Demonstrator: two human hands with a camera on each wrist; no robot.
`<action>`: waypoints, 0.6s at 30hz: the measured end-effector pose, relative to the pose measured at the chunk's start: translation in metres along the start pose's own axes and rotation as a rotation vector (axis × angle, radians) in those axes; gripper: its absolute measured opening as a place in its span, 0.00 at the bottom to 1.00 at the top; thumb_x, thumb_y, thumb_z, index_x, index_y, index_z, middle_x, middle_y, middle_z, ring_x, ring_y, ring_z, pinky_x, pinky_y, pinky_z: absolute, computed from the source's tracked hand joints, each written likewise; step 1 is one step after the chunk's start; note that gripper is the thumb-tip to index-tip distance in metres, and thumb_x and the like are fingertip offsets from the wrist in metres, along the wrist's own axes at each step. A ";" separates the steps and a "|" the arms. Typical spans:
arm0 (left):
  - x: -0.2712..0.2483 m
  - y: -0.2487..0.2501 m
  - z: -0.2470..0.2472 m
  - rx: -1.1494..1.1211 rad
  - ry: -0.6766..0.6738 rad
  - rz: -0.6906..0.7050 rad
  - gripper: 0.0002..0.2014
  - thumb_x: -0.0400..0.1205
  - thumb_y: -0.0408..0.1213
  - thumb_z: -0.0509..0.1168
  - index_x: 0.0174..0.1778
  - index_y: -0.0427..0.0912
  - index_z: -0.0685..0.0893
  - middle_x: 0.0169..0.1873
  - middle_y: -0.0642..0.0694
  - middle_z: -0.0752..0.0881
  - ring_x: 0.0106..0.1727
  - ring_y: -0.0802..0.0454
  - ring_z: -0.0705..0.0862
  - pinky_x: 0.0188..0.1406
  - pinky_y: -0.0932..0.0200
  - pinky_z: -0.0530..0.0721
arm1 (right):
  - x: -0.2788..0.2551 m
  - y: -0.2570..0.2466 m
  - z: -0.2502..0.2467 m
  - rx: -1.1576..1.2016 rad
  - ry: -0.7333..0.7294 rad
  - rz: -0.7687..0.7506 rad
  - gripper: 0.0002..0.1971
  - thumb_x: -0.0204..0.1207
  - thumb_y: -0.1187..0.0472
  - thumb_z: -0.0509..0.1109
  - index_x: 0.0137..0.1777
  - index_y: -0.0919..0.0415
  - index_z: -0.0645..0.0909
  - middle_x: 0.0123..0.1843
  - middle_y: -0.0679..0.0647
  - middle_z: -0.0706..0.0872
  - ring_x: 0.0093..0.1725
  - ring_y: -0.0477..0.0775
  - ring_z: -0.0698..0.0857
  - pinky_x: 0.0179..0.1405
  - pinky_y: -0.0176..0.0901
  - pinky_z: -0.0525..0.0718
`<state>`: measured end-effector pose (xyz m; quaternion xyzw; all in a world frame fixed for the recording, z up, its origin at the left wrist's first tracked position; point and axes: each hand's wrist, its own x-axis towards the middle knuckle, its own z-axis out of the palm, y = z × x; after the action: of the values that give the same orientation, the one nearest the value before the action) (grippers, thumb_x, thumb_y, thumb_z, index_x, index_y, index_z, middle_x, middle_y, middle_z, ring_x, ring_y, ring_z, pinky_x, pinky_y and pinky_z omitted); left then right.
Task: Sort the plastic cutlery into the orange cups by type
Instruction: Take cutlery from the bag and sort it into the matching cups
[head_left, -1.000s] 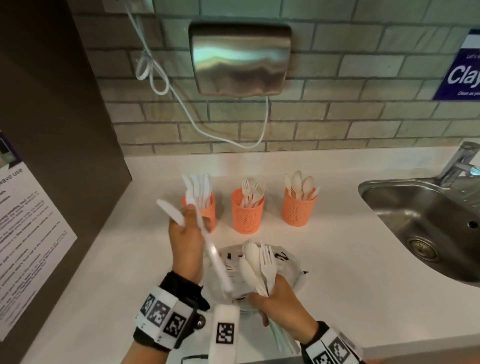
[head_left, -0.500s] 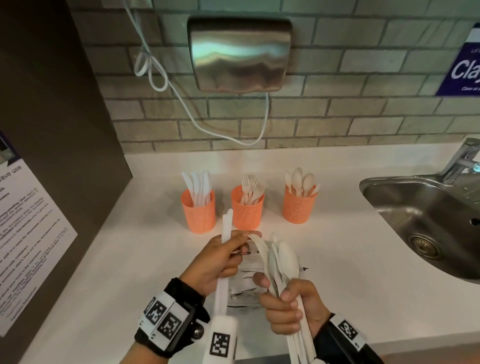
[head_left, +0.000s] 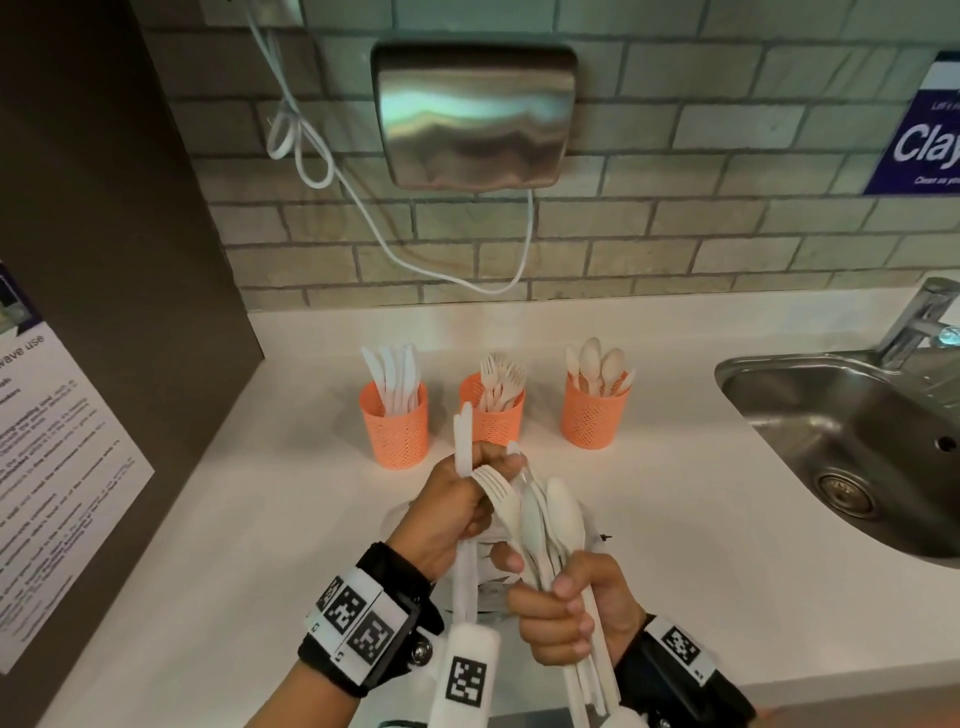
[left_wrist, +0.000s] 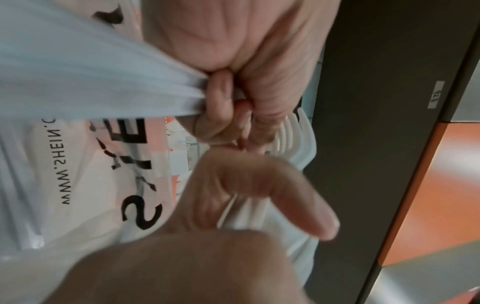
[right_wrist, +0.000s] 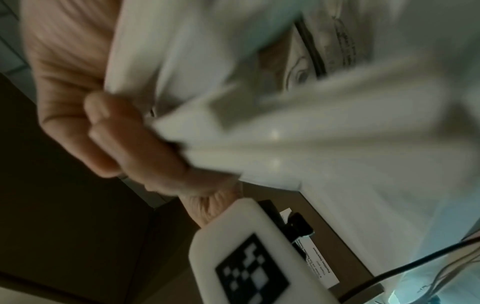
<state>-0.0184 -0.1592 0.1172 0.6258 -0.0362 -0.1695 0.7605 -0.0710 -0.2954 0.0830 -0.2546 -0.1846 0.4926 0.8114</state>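
Three orange mesh cups stand in a row at the back of the white counter: knives (head_left: 395, 431), forks (head_left: 492, 415), spoons (head_left: 595, 415). My left hand (head_left: 457, 509) grips white knives (head_left: 462, 441) upright, and its fingertips touch a fork (head_left: 501, 493) at the top of the bundle. My right hand (head_left: 566, 618) is curled round that mixed bundle of spoons (head_left: 563, 512) and forks by the handles. Fork tines (left_wrist: 293, 133) show past curled fingers in the left wrist view. The right wrist view is blurred, with fingers (right_wrist: 130, 139) wrapped round white handles.
A clear printed plastic bag (left_wrist: 91, 164) lies on the counter under my hands. A steel sink (head_left: 857, 441) and tap (head_left: 919, 322) are at the right. A dark panel (head_left: 104, 234) with a notice bounds the left. A steel wall unit (head_left: 472, 114) and white cable (head_left: 363, 208) hang behind.
My left hand came down from beside the knife cup, still holding knives, and now meets the bundle in my right hand. The right hand has lifted the bundle a little.
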 end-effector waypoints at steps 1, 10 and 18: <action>0.002 0.001 0.000 -0.044 0.036 0.011 0.07 0.81 0.37 0.64 0.38 0.42 0.76 0.17 0.52 0.66 0.13 0.62 0.60 0.10 0.70 0.58 | -0.001 -0.001 0.000 0.010 -0.001 0.001 0.14 0.67 0.62 0.66 0.52 0.54 0.71 0.25 0.45 0.65 0.19 0.41 0.64 0.20 0.26 0.72; 0.004 -0.008 0.008 0.074 0.004 0.025 0.12 0.81 0.45 0.62 0.35 0.42 0.80 0.17 0.51 0.67 0.16 0.59 0.61 0.14 0.67 0.57 | -0.006 -0.004 -0.005 0.042 -0.031 -0.005 0.14 0.69 0.60 0.65 0.54 0.54 0.70 0.25 0.45 0.67 0.19 0.42 0.66 0.19 0.28 0.70; 0.010 -0.005 0.006 -0.075 -0.001 -0.007 0.15 0.82 0.49 0.58 0.41 0.42 0.81 0.22 0.44 0.77 0.12 0.56 0.71 0.10 0.69 0.64 | -0.007 -0.005 -0.007 -0.087 0.098 -0.040 0.12 0.72 0.60 0.66 0.56 0.50 0.77 0.25 0.42 0.77 0.20 0.35 0.74 0.18 0.25 0.74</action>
<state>-0.0122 -0.1690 0.1121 0.5970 -0.0280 -0.1737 0.7827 -0.0666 -0.3057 0.0800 -0.3098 -0.1706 0.4549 0.8173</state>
